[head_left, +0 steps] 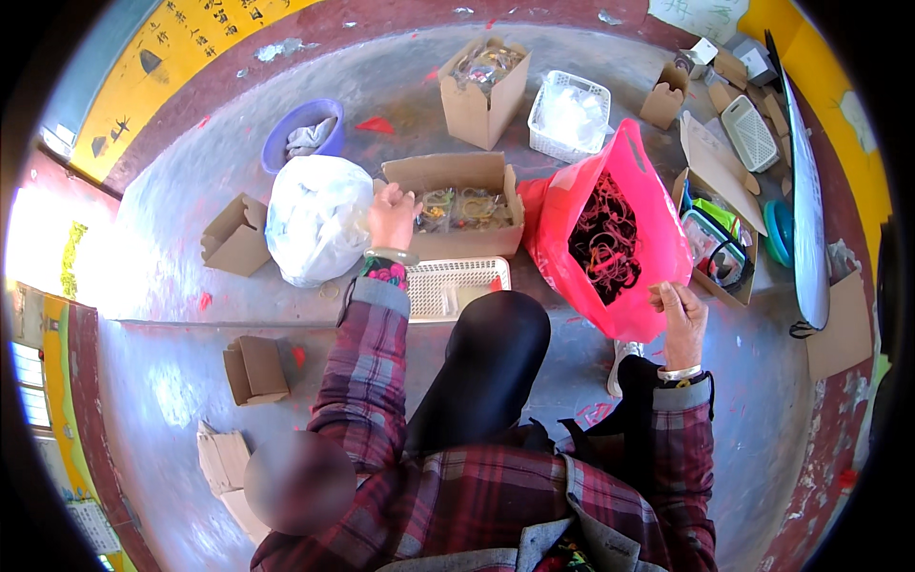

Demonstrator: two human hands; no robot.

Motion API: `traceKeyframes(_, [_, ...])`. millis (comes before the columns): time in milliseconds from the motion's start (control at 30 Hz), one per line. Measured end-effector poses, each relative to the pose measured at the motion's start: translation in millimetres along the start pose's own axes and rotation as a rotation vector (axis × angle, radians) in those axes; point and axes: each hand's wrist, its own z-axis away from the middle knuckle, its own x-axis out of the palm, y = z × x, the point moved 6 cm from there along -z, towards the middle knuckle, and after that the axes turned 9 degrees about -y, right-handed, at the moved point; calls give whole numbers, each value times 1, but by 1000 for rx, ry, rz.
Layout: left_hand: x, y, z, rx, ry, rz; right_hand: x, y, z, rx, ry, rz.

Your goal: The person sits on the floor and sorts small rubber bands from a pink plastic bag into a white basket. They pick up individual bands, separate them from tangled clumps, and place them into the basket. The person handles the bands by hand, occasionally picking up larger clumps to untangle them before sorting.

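Observation:
My left hand (391, 219) is raised between a bulging white plastic bag (319, 224) and a cardboard box (467, 246) of small clear packets (462, 208). Its fingers are partly bent and look apart, with nothing visible in them. At the right rim of an upright pink plastic bag (658, 214) is my right hand (682, 319). Thumb and fingertips pinch together there; whatever lies between them is too small to make out. Inside the pink bag is a tangle of dark and reddish loops (607, 238), like hair ties.
A white plastic basket (429, 276) lies before my knee. Behind stand a purple basin (329, 110) with grey cloth, a tall filled carton (491, 110) and a white basket (562, 143). Small cartons (255, 370) sit at left; an opened box (720, 276) of goods is at right.

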Motion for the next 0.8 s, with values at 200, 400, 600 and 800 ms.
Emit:
traceKeyframes(200, [-9, 43, 54, 122, -141, -244, -3, 7, 3, 35, 6, 7])
traceKeyframes(400, [-26, -11, 89, 61, -356, -588, -5, 8, 3, 16, 6, 31])
traceKeyframes(600, [-24, -118, 106, -118, -564, -954, -3, 12, 2, 33, -4, 36])
traceKeyframes(800, [24, -151, 108, 51, -714, -1182, -1, 14, 1, 81, -25, 94])
